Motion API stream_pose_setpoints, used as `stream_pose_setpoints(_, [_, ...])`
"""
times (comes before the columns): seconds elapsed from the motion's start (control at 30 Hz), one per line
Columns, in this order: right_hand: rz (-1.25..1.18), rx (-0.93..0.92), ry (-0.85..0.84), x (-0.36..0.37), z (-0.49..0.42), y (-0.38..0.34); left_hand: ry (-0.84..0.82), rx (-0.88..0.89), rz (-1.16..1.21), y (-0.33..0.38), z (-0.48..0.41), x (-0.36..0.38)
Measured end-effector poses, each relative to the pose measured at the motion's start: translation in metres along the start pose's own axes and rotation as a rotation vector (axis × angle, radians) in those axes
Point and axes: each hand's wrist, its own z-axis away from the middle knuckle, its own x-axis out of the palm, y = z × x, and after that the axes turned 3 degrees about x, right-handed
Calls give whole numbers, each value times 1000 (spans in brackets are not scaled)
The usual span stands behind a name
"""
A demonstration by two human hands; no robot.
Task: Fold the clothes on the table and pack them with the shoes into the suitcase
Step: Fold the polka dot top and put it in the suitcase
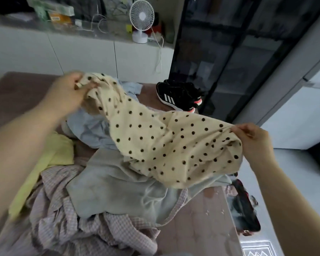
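Left hand (70, 93): grips one bunched end of the dotted cloth (164, 141).
Right hand (253, 141): pinches the other end.
Cloth: stretched between both hands, above the clothes pile (100, 196).
Shoes (179, 97): on the table (201, 218), beyond.

Brown table (201, 228) under clothes (107, 196), shoes (177, 96)

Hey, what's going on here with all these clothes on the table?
A person holds a cream polka-dot garment stretched between the left hand and the right hand, lifted above a heap of clothes on the table. Beneath it lie a grey piece, a checked piece, a yellow piece and a light blue piece, all crumpled, none folded. Black sneakers sit at the table's far edge. No suitcase is in view.
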Motion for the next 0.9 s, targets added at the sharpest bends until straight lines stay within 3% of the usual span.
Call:
stream_pose_setpoints(0.1, [53,-11,-24,-22,0,12,25,-133,141,-25,-5,-26])
stream_pose_setpoints(0.23, [302,-5,-276,-14,11,48,-111,-215,-188,-63,22,-17])
stream_pose_setpoints(0.33, [414,-27,-232,12,26,66,-241,-304,-292,-77,49,-3])
stream_pose_setpoints(0.4, [464,-182,-222,30,43,66,-241,-356,-271,-76,57,6])
stream_pose_setpoints(0.53, [798,-666,-566,71,76,76,-240,-279,-285,-58,62,24])
stream_pose_setpoints(0.63, [981,-691,-603,89,68,82,-237,-237,-292,-44,58,22])
stream_pose_setpoints(0.73, [763,-563,-693,82,47,60,-246,-227,-327,-40,51,10])
stream_pose_setpoints(0.83, [415,-238,-931,55,21,24,-375,-194,-441,-34,29,-2])
stream_pose_setpoints(0.9, [200,-128,-851,42,-3,11,-495,-197,-474,-23,7,-2])
